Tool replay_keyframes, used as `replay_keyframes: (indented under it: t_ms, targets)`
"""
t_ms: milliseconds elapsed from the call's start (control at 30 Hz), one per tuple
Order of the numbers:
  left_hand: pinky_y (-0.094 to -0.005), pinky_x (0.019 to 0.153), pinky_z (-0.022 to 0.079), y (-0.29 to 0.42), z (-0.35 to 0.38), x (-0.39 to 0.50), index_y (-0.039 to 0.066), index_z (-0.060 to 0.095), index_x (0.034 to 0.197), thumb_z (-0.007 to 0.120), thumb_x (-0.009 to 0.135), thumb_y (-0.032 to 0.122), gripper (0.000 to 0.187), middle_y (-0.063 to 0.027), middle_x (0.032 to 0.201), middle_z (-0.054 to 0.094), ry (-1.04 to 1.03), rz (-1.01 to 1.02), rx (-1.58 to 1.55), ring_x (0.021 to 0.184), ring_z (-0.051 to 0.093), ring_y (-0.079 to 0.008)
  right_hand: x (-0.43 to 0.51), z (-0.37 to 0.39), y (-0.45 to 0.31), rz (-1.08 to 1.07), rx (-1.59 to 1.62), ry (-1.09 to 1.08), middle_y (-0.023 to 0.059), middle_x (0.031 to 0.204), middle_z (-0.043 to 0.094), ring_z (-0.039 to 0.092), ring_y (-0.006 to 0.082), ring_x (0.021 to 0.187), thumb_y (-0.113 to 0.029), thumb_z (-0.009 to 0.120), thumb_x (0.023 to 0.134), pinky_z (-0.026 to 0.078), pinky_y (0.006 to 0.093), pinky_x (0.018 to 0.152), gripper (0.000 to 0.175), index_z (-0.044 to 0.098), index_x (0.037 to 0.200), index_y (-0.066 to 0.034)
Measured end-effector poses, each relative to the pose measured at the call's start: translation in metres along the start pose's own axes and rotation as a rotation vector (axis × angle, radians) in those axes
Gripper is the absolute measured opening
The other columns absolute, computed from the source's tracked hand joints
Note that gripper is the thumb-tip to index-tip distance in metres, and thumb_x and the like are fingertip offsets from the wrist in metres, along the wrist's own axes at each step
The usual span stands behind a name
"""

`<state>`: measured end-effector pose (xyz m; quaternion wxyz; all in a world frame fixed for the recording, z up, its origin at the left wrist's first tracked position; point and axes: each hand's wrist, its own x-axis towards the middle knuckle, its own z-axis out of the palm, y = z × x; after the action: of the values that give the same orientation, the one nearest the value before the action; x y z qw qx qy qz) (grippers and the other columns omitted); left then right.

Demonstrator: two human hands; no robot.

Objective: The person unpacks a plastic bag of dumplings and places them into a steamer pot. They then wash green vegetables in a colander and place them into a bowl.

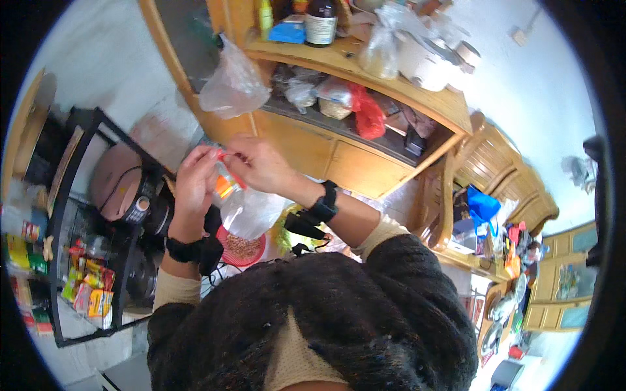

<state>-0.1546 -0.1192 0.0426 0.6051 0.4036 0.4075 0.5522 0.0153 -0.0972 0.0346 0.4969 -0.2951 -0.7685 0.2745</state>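
Observation:
My left hand [194, 183] is raised in front of me, its fingertips pinching one end of a thin red strip [238, 179], perhaps a tie or a bag edge. Close beside it, my right hand [264, 163] has its thumb and fingers closed on the same strip. A translucent plastic bag [254, 212] hangs below the hands, with an orange-printed part [225, 186] near its top. Fingers cover the bag's upper end, so how strip and bag join cannot be told. Under the bag is a red basket [263, 251] holding small pale-brown pieces that look like peanuts or beans.
A yellowish bowl [281, 234] with greens sits right of the basket. Ahead stands a wooden cabinet [288, 139], a plastic bag [234, 85] hanging from it. At left is a black metal rack [129, 244] with cookware and packets; at right, a wooden bench [503, 166].

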Motion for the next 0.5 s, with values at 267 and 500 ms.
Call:
replay_keyframes:
  t_ms: [267, 500]
  targets:
    - [-0.0196, 0.039, 0.02, 0.033, -0.021, 0.017, 0.006, 0.052, 0.099, 0.057, 0.087, 0.011, 0.013, 0.006, 0.064, 0.043, -0.009, 0.19, -0.195, 0.045, 0.03, -0.0023, 0.004, 0.036, 0.02, 0.229, 0.387, -0.154, 0.0018, 0.076, 0.055, 0.053, 0.0102, 0.07, -0.006, 0.053, 0.089, 0.044, 0.0259, 0.062, 0.007, 0.059, 0.088, -0.002]
    - [-0.0189, 0.041, 0.019, 0.034, -0.042, 0.025, 0.007, 0.05, 0.103, 0.054, 0.09, 0.014, 0.016, 0.0077, 0.065, 0.039, -0.081, 0.086, -0.076, 0.047, 0.028, -0.0013, 0.014, 0.064, 0.012, 0.226, 0.279, -0.123, -0.0006, 0.076, 0.054, 0.05, 0.007, 0.069, -0.013, 0.054, 0.092, 0.043, 0.0227, 0.06, 0.012, 0.057, 0.097, -0.0025]
